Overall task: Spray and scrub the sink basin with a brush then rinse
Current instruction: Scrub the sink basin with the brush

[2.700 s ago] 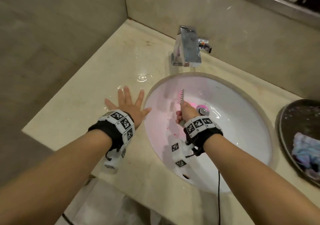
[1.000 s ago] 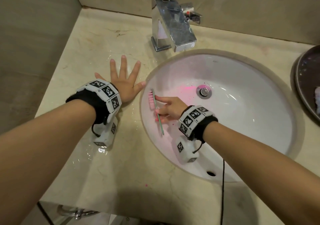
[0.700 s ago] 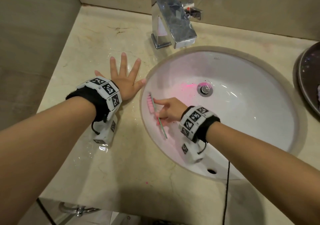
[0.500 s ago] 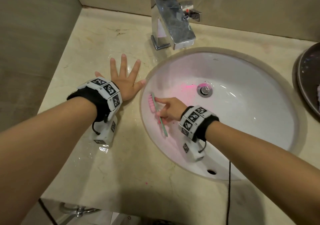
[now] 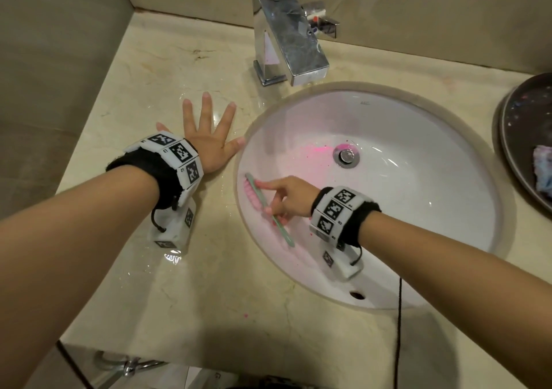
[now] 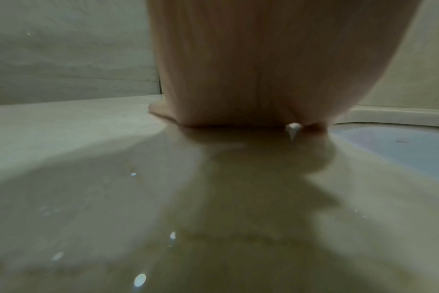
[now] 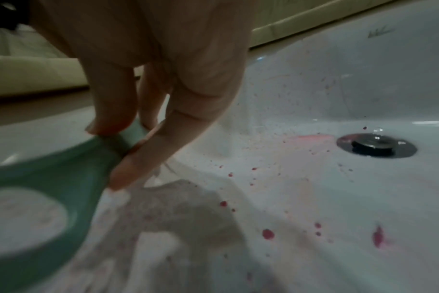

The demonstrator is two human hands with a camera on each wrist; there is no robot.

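Right hand (image 5: 288, 198) pinches one brush (image 5: 268, 209) in one basin (image 5: 418, 209); left hand (image 5: 209, 140) spread

Dark tray (image 5: 511, 137) — crumpled cloth (image 5: 543, 169) inside

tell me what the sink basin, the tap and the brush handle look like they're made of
Sink basin: glossy white, probably glazed ceramic; it shows sharp highlights.
Tap: mirror-like metal, likely chromed; it reflects its surroundings.
Brush handle: smooth, pale green and thin, so probably plastic; its bristles are pink. The right hand grips it.
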